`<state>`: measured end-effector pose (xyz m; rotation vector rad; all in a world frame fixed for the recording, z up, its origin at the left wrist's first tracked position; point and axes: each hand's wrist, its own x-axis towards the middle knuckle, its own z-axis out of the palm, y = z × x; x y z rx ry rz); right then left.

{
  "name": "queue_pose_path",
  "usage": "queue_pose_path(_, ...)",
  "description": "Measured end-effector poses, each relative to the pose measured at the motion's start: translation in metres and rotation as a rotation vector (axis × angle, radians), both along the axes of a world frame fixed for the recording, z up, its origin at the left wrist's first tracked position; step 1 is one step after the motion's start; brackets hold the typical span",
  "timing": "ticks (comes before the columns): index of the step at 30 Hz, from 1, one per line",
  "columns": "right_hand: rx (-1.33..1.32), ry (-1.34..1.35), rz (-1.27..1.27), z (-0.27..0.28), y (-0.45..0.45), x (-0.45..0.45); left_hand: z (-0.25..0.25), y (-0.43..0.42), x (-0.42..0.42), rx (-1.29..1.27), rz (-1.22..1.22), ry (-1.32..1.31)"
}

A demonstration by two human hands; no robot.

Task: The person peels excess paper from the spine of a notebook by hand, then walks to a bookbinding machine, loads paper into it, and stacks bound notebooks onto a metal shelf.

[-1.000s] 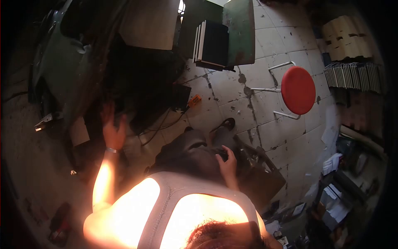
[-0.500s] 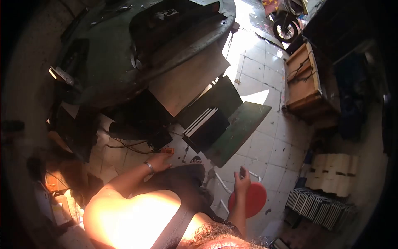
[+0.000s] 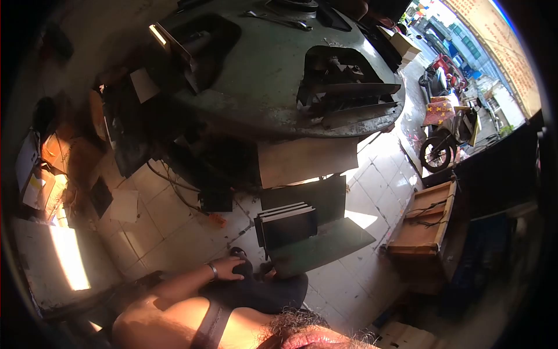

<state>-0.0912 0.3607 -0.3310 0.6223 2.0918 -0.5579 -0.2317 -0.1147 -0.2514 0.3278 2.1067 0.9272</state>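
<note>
My left hand (image 3: 231,267), with a metal band on its wrist, lies over my dark-trousered leg (image 3: 261,291). Its fingers are stretched out and I see nothing held in them. Just beyond, on the tiled floor, is a small orange object (image 3: 217,220) whose kind I cannot tell. To the right of that hand, a stack of dark panels with pale edges (image 3: 288,218) rests on a low green metal plate (image 3: 322,247). My right hand is out of view.
A big rounded green machine (image 3: 267,70) with cut-out openings fills the top; a wrench-like tool (image 3: 279,19) lies on it. Cables (image 3: 168,177) hang beneath. A wooden drawer-like box (image 3: 421,221) stands right, a motorcycle (image 3: 439,148) beyond. Cardboard pieces (image 3: 55,168) are at left.
My view has swung up and toward the street. My left hand has come back onto my leg, away from the orange object. My right hand and the red stool have left view.
</note>
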Motion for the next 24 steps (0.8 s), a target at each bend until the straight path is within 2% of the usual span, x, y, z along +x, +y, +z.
queue_pose_path(3,-0.010,0.032,0.002,-0.010,-0.015,-0.020,-0.015,0.018,0.025,-0.195,-0.070,-0.119)
queue_pose_path(7,-0.053,0.058,0.016,-0.035,-0.028,-0.056,-0.042,0.042,0.053,-0.244,0.134,-0.047)
queue_pose_path(11,-0.077,0.063,0.043,-0.054,-0.023,-0.085,-0.049,0.059,0.041,-0.327,0.174,-0.080)
queue_pose_path(14,-0.094,0.078,0.064,-0.056,-0.009,-0.105,-0.037,0.076,0.028,-0.410,0.198,-0.167)
queue_pose_path(17,-0.102,0.111,0.094,-0.054,0.011,-0.119,-0.048,0.084,0.037,-0.412,0.280,-0.171)
queue_pose_path(24,-0.115,0.341,0.163,-0.047,0.074,-0.170,-0.061,0.098,0.057,-0.435,0.397,-0.050)
